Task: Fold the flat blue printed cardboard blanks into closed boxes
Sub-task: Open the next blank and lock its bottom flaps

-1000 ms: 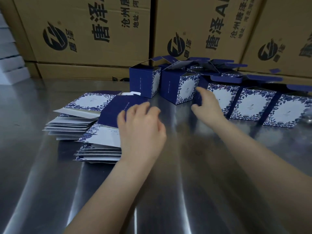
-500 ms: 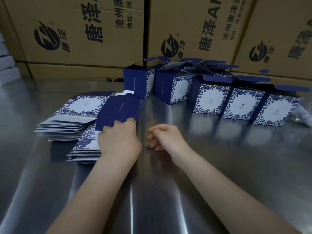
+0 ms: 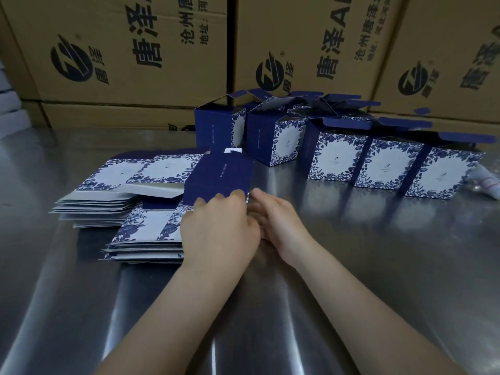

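Note:
My left hand grips the near edge of a flat dark blue blank and lifts it off the nearer stack of blanks. My right hand lies beside it on the right, fingers reaching under the blank's right corner; whether they hold it is hidden by the left hand. A second stack of blanks lies further left. Several folded boxes with open top flaps stand in rows behind.
The work surface is a shiny steel table. Large brown shipping cartons form a wall along the back. A small white tube lies at the far right edge beside the last box.
My right hand came back from the row of boxes to the left hand. My left hand slid to the blank's near edge and raised it off the stack.

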Action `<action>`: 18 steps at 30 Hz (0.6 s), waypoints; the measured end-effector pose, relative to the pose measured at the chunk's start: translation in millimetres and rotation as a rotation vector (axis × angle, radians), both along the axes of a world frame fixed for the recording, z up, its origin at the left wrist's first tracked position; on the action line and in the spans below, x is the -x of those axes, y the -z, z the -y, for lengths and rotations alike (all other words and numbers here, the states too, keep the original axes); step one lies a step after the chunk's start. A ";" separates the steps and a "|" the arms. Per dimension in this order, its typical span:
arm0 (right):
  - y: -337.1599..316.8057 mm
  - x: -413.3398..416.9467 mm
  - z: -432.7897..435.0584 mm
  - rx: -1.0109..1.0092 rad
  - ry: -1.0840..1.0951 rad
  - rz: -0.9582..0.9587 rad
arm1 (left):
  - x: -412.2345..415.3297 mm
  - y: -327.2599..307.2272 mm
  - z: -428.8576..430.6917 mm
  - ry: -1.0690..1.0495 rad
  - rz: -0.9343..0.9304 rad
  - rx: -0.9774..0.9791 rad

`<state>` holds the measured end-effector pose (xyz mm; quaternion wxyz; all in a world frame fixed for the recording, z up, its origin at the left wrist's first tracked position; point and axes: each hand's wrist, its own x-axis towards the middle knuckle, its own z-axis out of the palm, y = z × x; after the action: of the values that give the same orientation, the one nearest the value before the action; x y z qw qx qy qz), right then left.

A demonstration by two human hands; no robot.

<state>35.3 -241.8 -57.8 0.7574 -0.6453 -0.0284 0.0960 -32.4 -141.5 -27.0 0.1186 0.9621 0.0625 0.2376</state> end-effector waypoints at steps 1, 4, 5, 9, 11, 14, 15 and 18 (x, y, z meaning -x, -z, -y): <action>0.0 -1.0 1.1 -0.034 -0.003 -0.018 | 2.0 0.0 3.1 0.010 0.016 -0.003; 2.9 -5.9 6.3 -0.113 -0.003 -0.062 | 6.3 2.1 11.9 0.056 0.055 0.001; 4.2 -6.9 7.7 -0.134 0.003 -0.067 | 6.9 3.2 14.3 0.076 0.057 0.004; 7.8 -10.6 13.4 -0.235 0.076 -0.065 | 9.9 5.7 21.4 0.170 0.069 0.030; 6.2 -11.1 16.4 -0.271 0.114 -0.097 | 10.7 3.9 22.1 0.212 0.114 0.116; -0.2 -11.2 20.8 -0.356 0.147 -0.128 | 8.4 -3.7 14.6 0.244 0.258 0.275; -3.5 -10.8 23.2 -0.359 0.158 -0.143 | 6.3 -6.8 9.1 0.243 0.307 0.349; -7.5 -12.9 39.0 -0.387 0.138 -0.089 | -4.3 -12.4 -12.6 0.176 0.386 0.634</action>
<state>48.2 -280.8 -50.3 0.8725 -0.4832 0.0315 0.0650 -28.1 -128.9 -14.6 0.4398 0.8170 0.0268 0.3720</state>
